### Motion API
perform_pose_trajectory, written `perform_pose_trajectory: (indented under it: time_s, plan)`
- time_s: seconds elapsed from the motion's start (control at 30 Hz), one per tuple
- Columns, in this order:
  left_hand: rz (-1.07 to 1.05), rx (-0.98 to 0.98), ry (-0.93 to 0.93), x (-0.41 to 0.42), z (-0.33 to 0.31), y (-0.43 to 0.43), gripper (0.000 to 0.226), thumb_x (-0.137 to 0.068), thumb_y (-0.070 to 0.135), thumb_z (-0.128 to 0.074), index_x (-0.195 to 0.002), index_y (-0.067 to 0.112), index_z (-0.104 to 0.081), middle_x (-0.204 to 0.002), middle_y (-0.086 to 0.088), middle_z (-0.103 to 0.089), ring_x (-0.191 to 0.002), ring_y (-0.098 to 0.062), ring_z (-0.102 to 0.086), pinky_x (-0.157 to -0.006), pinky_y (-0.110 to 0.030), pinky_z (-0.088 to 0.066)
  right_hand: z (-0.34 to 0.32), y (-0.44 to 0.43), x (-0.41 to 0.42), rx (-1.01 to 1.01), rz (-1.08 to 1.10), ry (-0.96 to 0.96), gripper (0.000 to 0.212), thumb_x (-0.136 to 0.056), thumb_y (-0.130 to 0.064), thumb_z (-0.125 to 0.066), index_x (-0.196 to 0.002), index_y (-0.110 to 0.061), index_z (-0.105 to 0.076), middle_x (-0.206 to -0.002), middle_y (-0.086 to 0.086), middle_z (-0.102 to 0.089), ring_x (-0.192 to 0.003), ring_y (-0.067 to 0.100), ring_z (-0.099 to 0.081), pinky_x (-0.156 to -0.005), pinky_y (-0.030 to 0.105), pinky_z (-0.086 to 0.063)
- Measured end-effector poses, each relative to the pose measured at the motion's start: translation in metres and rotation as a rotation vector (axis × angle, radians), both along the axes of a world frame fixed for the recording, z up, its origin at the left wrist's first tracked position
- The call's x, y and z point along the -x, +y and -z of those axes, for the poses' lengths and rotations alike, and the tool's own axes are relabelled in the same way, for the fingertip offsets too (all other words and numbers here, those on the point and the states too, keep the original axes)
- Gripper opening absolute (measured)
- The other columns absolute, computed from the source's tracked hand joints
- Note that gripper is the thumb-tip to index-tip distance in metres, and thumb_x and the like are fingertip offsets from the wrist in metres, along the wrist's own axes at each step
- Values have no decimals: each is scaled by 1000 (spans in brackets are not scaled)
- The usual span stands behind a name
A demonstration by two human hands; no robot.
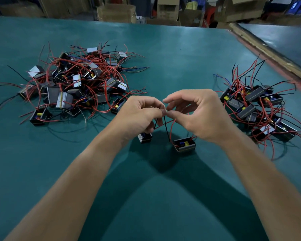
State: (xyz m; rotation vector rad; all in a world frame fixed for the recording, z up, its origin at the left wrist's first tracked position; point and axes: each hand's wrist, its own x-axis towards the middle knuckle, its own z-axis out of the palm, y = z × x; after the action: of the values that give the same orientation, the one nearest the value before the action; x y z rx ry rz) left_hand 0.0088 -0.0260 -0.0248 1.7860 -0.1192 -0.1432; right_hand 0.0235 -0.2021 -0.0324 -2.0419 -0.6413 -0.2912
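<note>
Over green felt tabletop (pixel 163 58), left hand (pixel 139 115) and right hand (pixel 202 117) are both pinching thin black wire ends (pixel 165 119) together, seemingly twisting a joint, with firmer turns probably coming next.

Head camera looks forward and down, close over the green table (pixel 181 54).

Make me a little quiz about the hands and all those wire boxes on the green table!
1. True or false: the left hand and the right hand both pinch the thin wires between them.
2. Which heap of boxes is bigger? A) the left pile B) the right pile
3. Fill in: ___ small boxes sit just below the hands.
Key: 1 true; 2 A; 3 two.
</note>
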Motion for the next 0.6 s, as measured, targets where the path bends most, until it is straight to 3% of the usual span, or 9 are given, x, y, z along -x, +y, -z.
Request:
perform_pose_trajectory:
  time_s: [0.1,0.37,0.6]
  plan:
    - [-15,19,-1,-1,0,2,17,-88,-1,-61,-74,8,-67,-55,-4,-57,-40,-15,-41,-43,-19,-35,1,1,0,14,17,-18,21,-81,-11,-81,-100,-20,-78,-82,-8,-74,-69,14,-69,-71,33,-59]
    - [-42,5,-78,0,5,1,15,-86,-2,-66,-78,7,-75,-51,1,-57,-42,-14,-36,-43,-22,-29,6,1,-2,157,6,-127,20,-85,-10,-75,-105,-14,-78,-88,4,-76,-74,22,-70,-72,43,-56]
    - [-44,-6,-124,-2,10,3,14,-84,-1,-71,-75,9,-74,-53,2,-64,-42,-11,-39,-43,-21,-32,4,-3,-3,197,45,-147,9,-84,-15,-74,-90,-18,-81,-81,-3,-76,-72,17,-69,-71,42,-56]
